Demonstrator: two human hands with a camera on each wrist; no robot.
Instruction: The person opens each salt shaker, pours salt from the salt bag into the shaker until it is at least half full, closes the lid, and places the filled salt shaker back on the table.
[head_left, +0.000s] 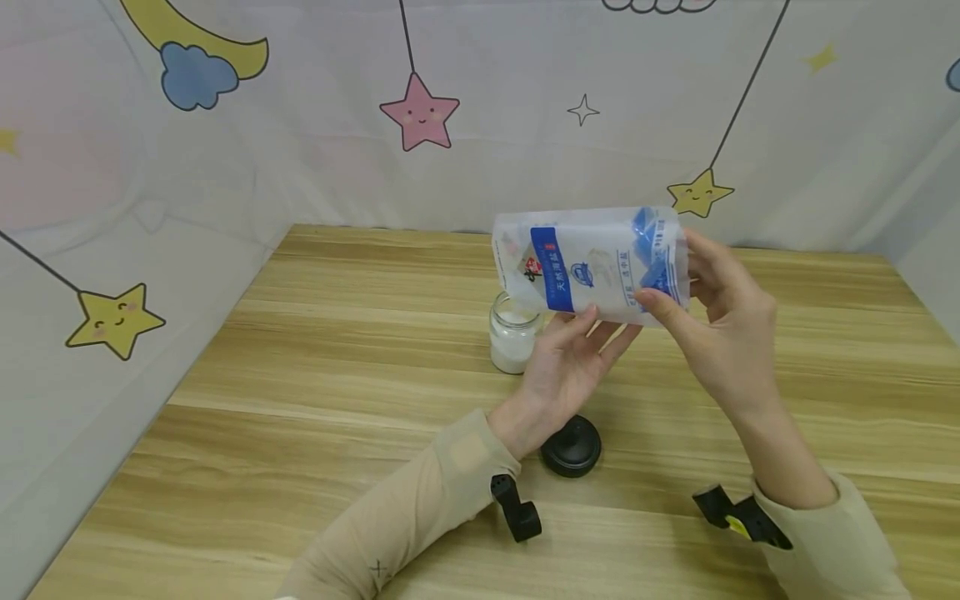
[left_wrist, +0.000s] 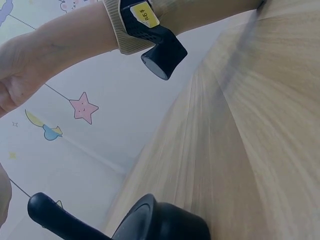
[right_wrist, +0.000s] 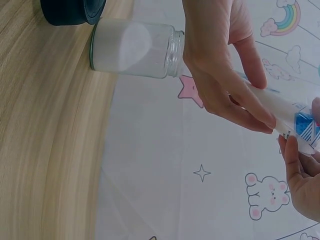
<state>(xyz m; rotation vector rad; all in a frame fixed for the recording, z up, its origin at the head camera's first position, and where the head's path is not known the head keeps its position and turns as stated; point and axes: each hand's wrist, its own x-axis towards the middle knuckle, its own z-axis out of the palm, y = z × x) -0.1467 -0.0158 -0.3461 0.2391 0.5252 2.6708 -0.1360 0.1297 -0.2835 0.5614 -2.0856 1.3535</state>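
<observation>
A white and blue bag of salt (head_left: pixel 600 262) is held lengthwise above the table, its left end over a glass jar (head_left: pixel 512 343). The jar stands upright with white grains inside; the bag partly hides its mouth. My left hand (head_left: pixel 567 358) holds the bag from below, thumb on the front and other fingers behind. At the right end, my right hand (head_left: pixel 723 321) pinches the bag between thumb and fingers. Both hands also show on the bag (right_wrist: pixel 285 107) in the right wrist view. A black lid (head_left: pixel 572 447) lies on the table below the left wrist.
The wood-grain table (head_left: pixel 300 375) runs back to a white cloth (head_left: pixel 322 167) printed with stars, a moon and clouds. A black device (head_left: pixel 516 510) is strapped to the left wrist, another black device (head_left: pixel 741 517) to the right.
</observation>
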